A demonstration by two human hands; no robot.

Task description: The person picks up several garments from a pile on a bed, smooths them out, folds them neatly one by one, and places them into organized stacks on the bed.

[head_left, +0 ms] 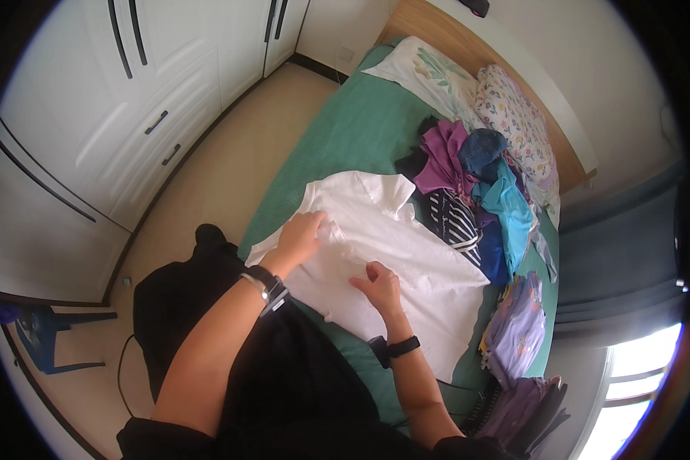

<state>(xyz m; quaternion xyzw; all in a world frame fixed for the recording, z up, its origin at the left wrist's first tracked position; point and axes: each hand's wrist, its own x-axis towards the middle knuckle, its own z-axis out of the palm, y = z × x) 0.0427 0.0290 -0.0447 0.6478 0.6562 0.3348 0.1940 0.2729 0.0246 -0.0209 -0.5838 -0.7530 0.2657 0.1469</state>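
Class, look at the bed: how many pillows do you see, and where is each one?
2. One white pillow with green leaves lies by the wooden headboard; a flowered pillow lies right of it, beside the clothes pile. Others may be hidden.

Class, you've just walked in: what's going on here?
A person is handling a white shirt that lies spread, unfolded, on a green bed. The left hand is on it; the right hand seems to pinch the cloth. Beyond it, a heap of clothes lies near the pillows.
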